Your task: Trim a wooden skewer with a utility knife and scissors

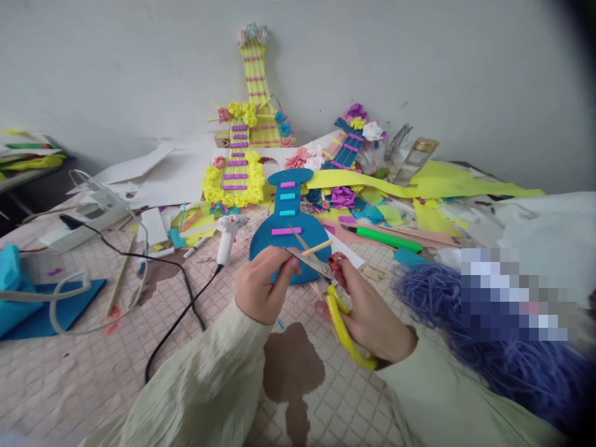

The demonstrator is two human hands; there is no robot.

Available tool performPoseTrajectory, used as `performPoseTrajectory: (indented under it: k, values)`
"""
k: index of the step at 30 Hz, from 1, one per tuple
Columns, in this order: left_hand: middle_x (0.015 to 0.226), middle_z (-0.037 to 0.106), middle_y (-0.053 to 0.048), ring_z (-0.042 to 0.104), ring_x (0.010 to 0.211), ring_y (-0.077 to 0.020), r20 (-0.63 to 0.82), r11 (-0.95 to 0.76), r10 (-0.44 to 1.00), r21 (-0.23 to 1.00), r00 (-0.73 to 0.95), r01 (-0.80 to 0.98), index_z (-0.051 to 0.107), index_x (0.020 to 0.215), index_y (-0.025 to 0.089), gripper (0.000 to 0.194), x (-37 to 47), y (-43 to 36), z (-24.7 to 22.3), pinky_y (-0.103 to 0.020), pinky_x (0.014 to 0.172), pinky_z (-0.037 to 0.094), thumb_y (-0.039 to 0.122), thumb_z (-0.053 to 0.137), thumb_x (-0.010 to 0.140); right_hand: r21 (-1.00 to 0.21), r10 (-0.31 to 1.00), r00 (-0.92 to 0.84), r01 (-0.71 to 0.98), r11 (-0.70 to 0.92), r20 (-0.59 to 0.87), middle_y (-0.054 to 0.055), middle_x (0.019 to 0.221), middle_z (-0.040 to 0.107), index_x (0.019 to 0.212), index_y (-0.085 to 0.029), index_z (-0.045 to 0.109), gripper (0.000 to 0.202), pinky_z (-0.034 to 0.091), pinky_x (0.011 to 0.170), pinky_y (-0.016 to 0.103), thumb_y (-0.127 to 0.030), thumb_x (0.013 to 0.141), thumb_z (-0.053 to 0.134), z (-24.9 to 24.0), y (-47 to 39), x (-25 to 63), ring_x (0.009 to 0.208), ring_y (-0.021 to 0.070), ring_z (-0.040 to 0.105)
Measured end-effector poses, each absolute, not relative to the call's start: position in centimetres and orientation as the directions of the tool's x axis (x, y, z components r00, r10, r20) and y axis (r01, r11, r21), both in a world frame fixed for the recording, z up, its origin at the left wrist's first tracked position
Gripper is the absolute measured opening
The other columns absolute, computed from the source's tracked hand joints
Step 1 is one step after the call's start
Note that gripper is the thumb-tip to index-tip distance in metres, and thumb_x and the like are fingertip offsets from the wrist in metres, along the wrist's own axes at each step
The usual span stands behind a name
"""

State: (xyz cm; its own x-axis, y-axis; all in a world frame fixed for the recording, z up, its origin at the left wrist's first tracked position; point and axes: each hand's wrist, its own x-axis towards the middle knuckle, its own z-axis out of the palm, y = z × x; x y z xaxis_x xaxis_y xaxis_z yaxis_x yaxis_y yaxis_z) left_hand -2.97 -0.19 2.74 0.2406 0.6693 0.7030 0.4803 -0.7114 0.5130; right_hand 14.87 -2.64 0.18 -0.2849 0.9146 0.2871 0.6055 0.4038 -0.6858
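My left hand [266, 282] pinches one end of a thin wooden stick [319, 248], which slants up to the right. My right hand [372, 307] is wrapped round the yellow handles of a pair of scissors [342, 329]. The scissor blades are parted and point up and left, with the stick between or against them; exactly which is hard to tell. Behind both hands lies a blue guitar-shaped cutout [289, 241] with pink and light blue strips across it. Its lower edge is partly hidden by my hands.
A white glue gun [227, 239] with a black cord lies left of the cutout. Decorated yellow guitar shapes [239, 161] lean at the wall. Rightward are a green cutter [388, 238], short sticks [374, 272] and a blue yarn pile [447, 310]. A power strip [84, 217] sits left.
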Motion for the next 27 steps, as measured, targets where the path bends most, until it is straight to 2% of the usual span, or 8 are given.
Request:
performPoseTrajectory:
  k: [7,9,11,15,18,21,27]
  values:
    - [0.060,0.060,-0.001,0.056,0.059,-0.0114,0.673,-0.641,0.722,0.566,0.158,0.519,0.060,0.074,0.014,0.016,-2.8,0.0,2.1,-0.021,0.057,0.043,0.016,0.046,0.082,-0.694,0.919,-0.277,0.604,0.393,0.280,0.010,0.110,0.050,0.114,-0.018,0.035,0.052,0.042,0.086,0.038,-0.029,0.069,0.059,0.1,-2.6,14.8,0.105,0.0229,0.048]
    - [0.060,0.060,0.001,0.055,0.056,-0.0110,0.660,-0.589,0.750,0.643,0.035,0.490,0.061,0.080,0.016,0.015,-3.3,0.7,1.8,-0.021,0.056,0.042,0.020,0.047,0.081,-0.693,0.920,-0.288,0.607,0.389,0.265,0.010,0.108,0.050,0.113,-0.017,0.036,0.050,0.042,0.085,0.037,-0.031,0.070,0.058,0.1,-2.7,14.8,0.100,0.0217,0.050]
    - [0.057,0.057,0.001,0.053,0.053,-0.0103,0.637,-0.526,0.753,0.735,-0.167,0.428,0.061,0.080,0.016,0.017,-4.2,1.9,1.6,-0.021,0.054,0.041,0.025,0.047,0.082,-0.678,0.921,-0.300,0.625,0.386,0.248,0.009,0.104,0.051,0.112,-0.016,0.038,0.047,0.044,0.081,0.036,-0.033,0.072,0.056,0.1,-3.0,14.9,0.093,0.0203,0.052]
    - [0.054,0.049,0.002,0.047,0.049,-0.0086,0.628,-0.524,0.728,0.769,-0.277,0.366,0.058,0.080,0.014,0.027,-6.1,4.0,1.5,-0.019,0.048,0.040,0.033,0.039,0.086,-0.578,0.905,-0.330,0.696,0.426,0.269,0.008,0.094,0.053,0.106,-0.016,0.043,0.043,0.046,0.072,0.035,-0.036,0.070,0.057,0.3,-3.7,16.2,0.081,0.0191,0.053]
    - [0.056,0.051,0.002,0.049,0.050,-0.0087,0.622,-0.525,0.740,0.772,-0.256,0.359,0.057,0.083,0.013,0.029,-6.7,4.7,1.5,-0.019,0.049,0.041,0.036,0.039,0.085,-0.421,0.885,-0.391,0.780,0.464,0.251,0.010,0.097,0.055,0.101,-0.016,0.049,0.041,0.043,0.078,0.040,-0.035,0.067,0.060,0.5,-4.3,17.2,0.091,0.0239,0.052]
    - [0.057,0.055,0.000,0.053,0.054,-0.0100,0.621,-0.522,0.761,0.757,-0.186,0.393,0.058,0.084,0.013,0.028,-6.8,4.6,1.5,-0.020,0.052,0.043,0.035,0.040,0.085,-0.299,0.889,-0.433,0.838,0.457,0.146,0.012,0.101,0.056,0.099,-0.015,0.054,0.038,0.040,0.085,0.043,-0.028,0.064,0.060,0.3,-4.7,17.7,0.099,0.0271,0.050]
    - [0.064,0.062,-0.002,0.055,0.061,-0.0135,0.651,-0.568,0.759,0.641,0.027,0.516,0.061,0.085,0.015,0.021,-5.8,3.4,1.9,-0.025,0.060,0.043,0.029,0.046,0.082,-0.272,0.900,-0.433,0.861,0.429,0.049,0.011,0.101,0.059,0.097,-0.015,0.056,0.032,0.042,0.083,0.042,-0.026,0.067,0.057,-0.4,-5.1,18.3,0.096,0.0253,0.054]
